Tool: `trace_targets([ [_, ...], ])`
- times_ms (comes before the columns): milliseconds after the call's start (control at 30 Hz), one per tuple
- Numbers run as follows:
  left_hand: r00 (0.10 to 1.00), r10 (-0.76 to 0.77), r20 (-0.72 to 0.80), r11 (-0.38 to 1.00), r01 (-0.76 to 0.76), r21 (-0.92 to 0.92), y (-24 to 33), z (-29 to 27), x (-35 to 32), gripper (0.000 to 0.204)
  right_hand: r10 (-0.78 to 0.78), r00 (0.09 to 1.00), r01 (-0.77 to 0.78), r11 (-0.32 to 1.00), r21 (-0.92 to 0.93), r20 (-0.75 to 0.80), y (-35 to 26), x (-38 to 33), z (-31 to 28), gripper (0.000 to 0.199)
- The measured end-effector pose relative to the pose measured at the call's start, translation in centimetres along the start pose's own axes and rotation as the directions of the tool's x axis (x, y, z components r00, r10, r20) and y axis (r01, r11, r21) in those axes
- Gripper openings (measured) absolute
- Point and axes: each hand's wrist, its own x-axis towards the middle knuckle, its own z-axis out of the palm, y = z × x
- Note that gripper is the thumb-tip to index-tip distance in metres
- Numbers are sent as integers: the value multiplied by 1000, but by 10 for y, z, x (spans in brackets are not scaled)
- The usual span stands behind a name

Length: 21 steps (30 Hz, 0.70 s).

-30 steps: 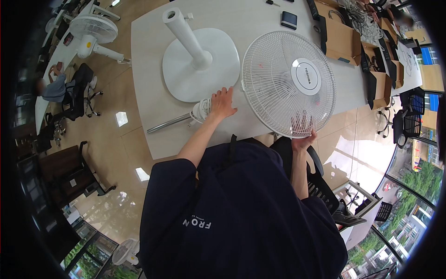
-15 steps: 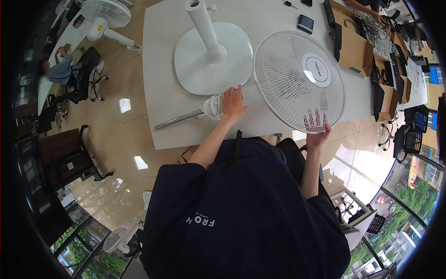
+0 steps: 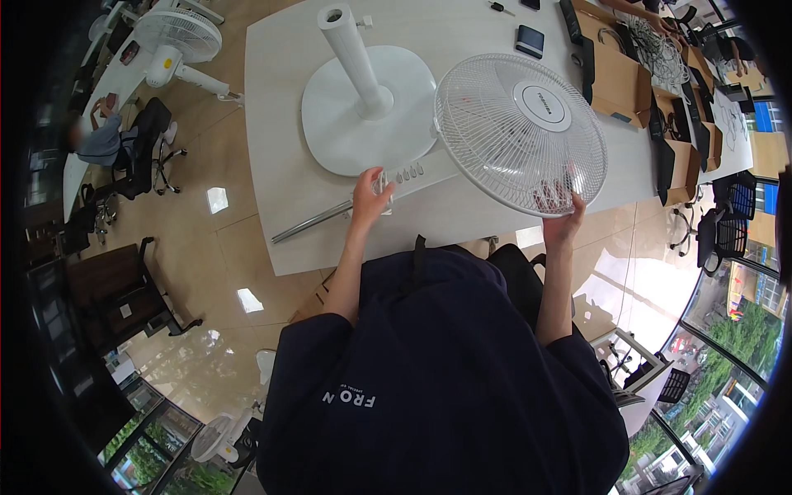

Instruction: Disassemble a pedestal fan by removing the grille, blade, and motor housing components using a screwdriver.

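White wire forms the domed, round fan head [image 3: 487,140] with a pale oval centre plate, sitting tilted over the right part of the pale grey desk [image 3: 272,165]. From where I stand, the person's right hand [image 3: 563,216] has hold of its near rim, fingers half spread beneath the mesh and thumb up at the edge. Out from under the fan head, toward the left, runs a flat white plastic button panel [image 3: 421,175]. At the panel's left end, the left hand [image 3: 369,198] is partly curled, thumb and fingertips apart, beside some looped white cord [image 3: 384,183]; how firmly it grips anything, I cannot tell. A thin silver metal tube [image 3: 312,223] lies just left of that hand. Beyond the hand rests a white rounded-square base [image 3: 326,136], its white plastic column [image 3: 355,62] standing upright. Farther back lies a dark, flat rectangular case [image 3: 530,41], with opened brown-and-black cardboard boxes [image 3: 619,91] to its right.
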Motion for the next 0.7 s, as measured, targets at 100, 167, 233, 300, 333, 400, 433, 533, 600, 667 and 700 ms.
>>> trace_targets([
  [100,996,-33,-82,999,35,26,8,-1,-5,49,5,1000,-5,1000,5,-13,2,-3,-1,66],
  [167,997,-63,-48,989,56,-135,40,12,2,49,-18,1000,18,1000,-7,-5,6,-6,-6,70],
  [233,938,-272,214,811,343,-473,91,27,17,57,-36,999,36,999,-24,9,12,-15,-11,75],
  [300,816,-353,457,625,569,-534,127,42,23,70,-113,993,115,992,-58,38,22,-29,-18,81],
  [333,787,-352,506,610,603,-514,138,52,24,77,-112,993,114,991,-63,43,27,-33,-32,81],
  [400,818,-253,517,605,550,-576,154,68,19,80,-101,994,101,995,10,32,36,-41,-60,85],
  [433,840,-156,520,596,500,-629,157,74,14,82,-82,996,82,997,-2,20,39,-49,-67,89],
  [533,906,-38,421,525,377,-763,153,89,6,80,-23,992,17,999,49,121,43,-60,-78,84],
  [600,915,-27,403,528,355,-772,149,91,6,78,-2,999,0,999,52,54,47,-64,-83,89],
  [667,921,-12,390,531,337,-778,149,89,5,77,23,990,-38,993,109,136,54,-64,-86,94],
  [700,916,10,401,541,332,-773,150,85,5,77,23,991,-38,993,112,132,56,-64,-90,94],
])
